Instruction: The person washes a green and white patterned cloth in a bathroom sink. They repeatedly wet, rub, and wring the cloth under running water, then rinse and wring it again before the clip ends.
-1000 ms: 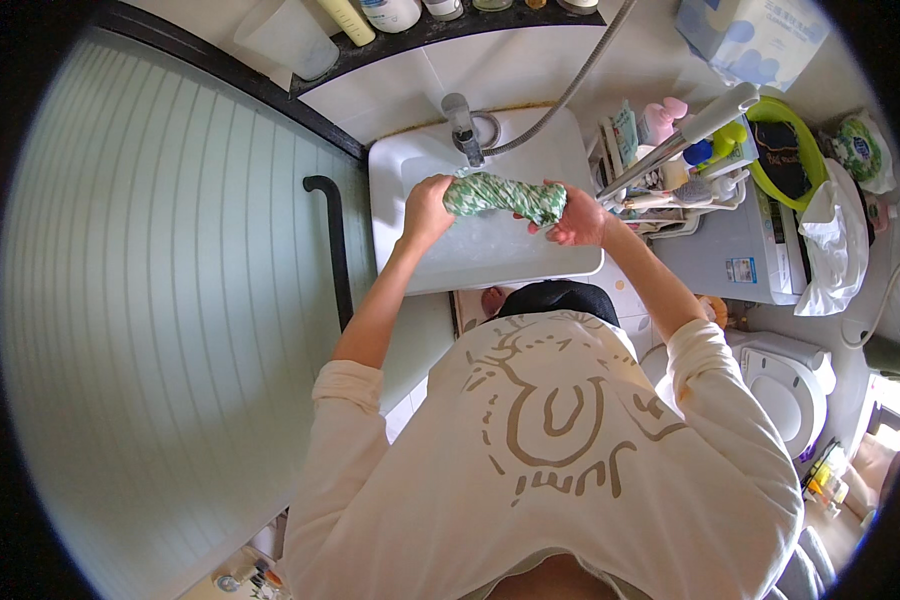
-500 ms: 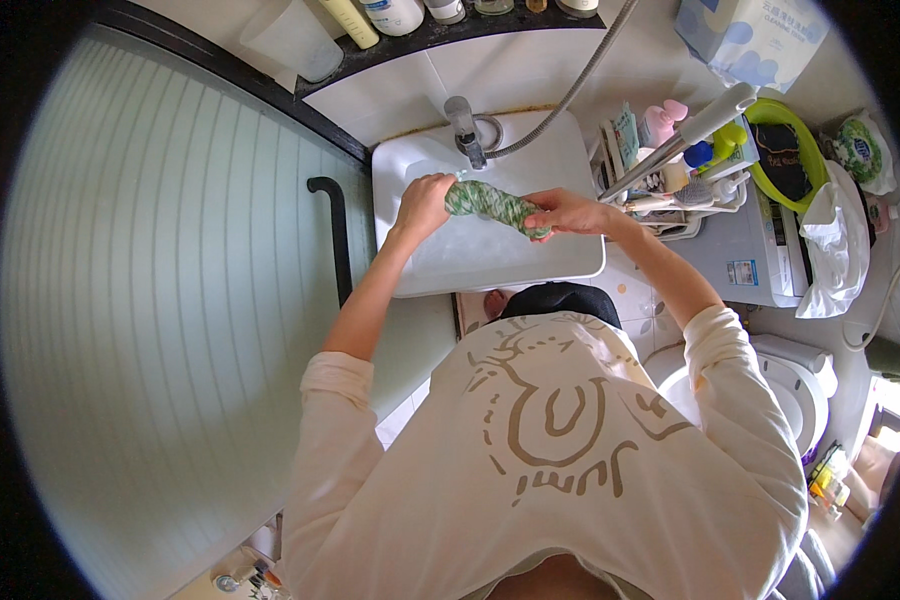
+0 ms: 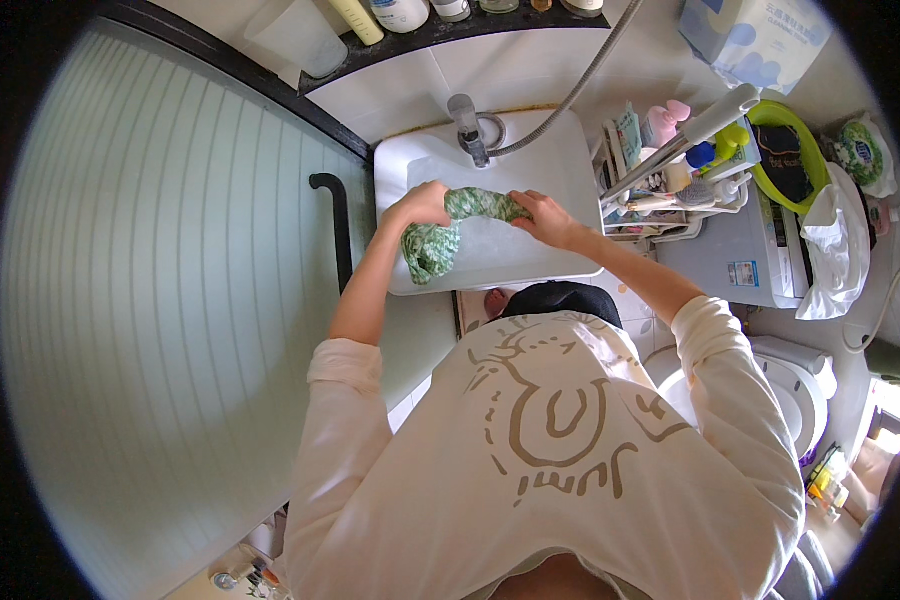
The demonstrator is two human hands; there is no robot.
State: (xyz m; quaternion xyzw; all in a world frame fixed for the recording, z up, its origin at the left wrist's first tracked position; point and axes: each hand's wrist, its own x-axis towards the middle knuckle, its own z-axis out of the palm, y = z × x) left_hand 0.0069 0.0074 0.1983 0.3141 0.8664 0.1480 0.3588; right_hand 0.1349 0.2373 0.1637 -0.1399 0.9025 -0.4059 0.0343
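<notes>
A green and white patterned cloth (image 3: 482,204) is stretched between my hands over the white washbasin (image 3: 560,150). My left hand (image 3: 428,203) is closed round it, and a bunched part of the cloth hangs below that hand toward the basin's front left rim. The other end sits in the grip of my right hand (image 3: 543,217). Between the hands the cloth forms a thick, gathered roll. Just beyond it stands the faucet (image 3: 467,130); I see no water running from it.
A black shelf (image 3: 450,35) with bottles and a translucent cup (image 3: 295,40) runs above the basin. To the left is a ribbed glass door (image 3: 170,300) with a black handle (image 3: 335,240). On the right stand a rack of toiletries (image 3: 710,195) and a lime-green basin (image 3: 815,150).
My left hand has shifted slightly down and left, and a bunched part of the cloth now hangs beneath it. My right hand has moved a little left and its grip has changed.
</notes>
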